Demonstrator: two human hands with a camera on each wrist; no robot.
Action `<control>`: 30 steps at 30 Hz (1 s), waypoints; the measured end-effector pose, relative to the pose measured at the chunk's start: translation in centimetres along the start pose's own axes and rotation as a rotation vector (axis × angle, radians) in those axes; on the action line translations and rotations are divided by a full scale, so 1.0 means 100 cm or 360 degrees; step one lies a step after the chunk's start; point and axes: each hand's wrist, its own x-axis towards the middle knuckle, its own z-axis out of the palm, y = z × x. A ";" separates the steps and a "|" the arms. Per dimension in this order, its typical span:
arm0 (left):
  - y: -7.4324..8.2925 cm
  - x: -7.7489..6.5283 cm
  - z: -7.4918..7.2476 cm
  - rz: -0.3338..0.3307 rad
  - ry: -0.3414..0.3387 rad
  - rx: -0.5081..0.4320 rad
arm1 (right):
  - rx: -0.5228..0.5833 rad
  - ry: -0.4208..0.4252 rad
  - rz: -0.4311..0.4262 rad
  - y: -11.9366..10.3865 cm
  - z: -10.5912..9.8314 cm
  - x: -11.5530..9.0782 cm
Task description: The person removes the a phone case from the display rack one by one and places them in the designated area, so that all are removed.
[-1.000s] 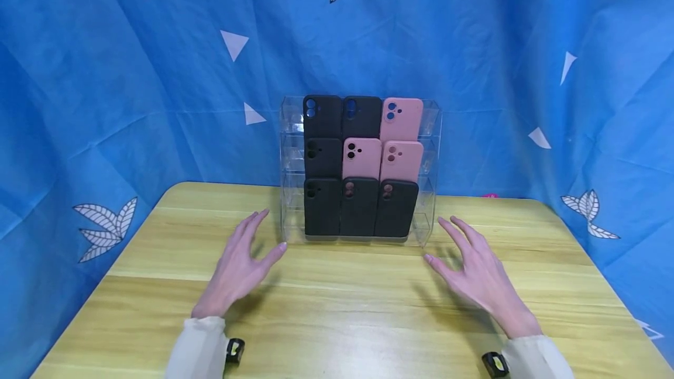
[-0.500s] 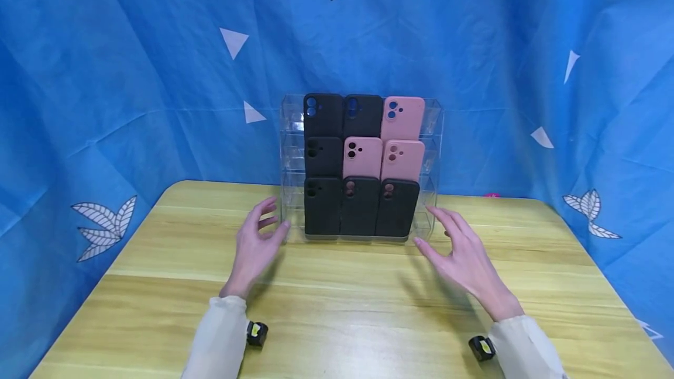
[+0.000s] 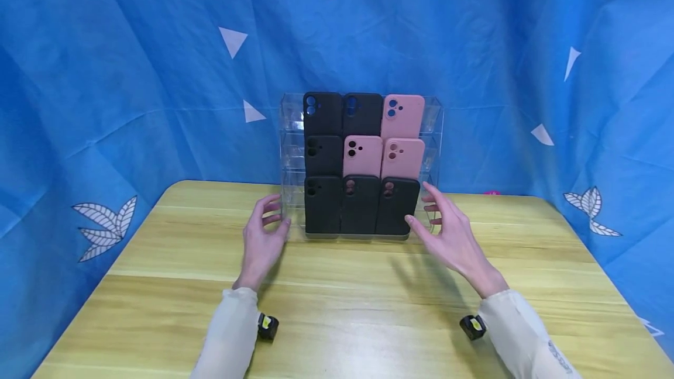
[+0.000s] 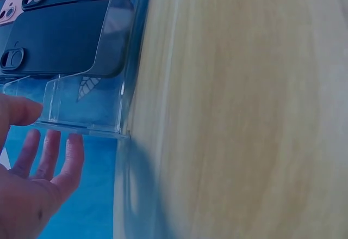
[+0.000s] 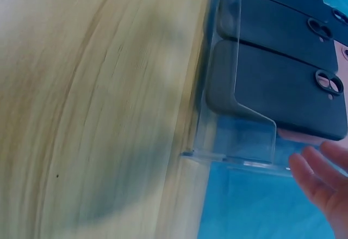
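A clear tiered display rack [image 3: 432, 121] stands on the table, filled with black and pink phone cases in three rows. Black cases, among them the right-hand one [image 3: 395, 209], make up the bottom row; a pink case [image 3: 363, 157] sits in the centre. My left hand [image 3: 260, 241] is at the rack's left side, thumb at the front edge and fingertips right beside the side wall [image 4: 81, 105]. On the other side, my right hand [image 3: 455, 238] has its thumb near the bottom right black case, fingers spread along the right side. Both hands' fingers are relaxed.
The pale wooden table [image 3: 337, 303] extends in front of the rack and to both sides. Behind it hangs a blue cloth [image 3: 158, 63] with leaf and triangle prints. Each sleeved wrist carries a small black device [image 3: 267, 327].
Both hands have moved inward and forward to the rack's sides. The left barely moved in the last half second, while the right came closer to the case. The rack has stayed put.
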 end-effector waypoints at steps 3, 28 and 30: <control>-0.001 0.001 0.001 0.0024 0.0012 0.0010 | 0.0026 0.0008 0.0031 0.001 0.002 0.004; -0.012 0.006 0.002 -0.0123 0.0033 -0.0095 | 0.0169 0.0187 0.0086 0.006 0.023 0.020; -0.012 0.006 0.002 -0.0132 0.0035 -0.0099 | 0.0193 0.0207 0.0070 0.006 0.025 0.020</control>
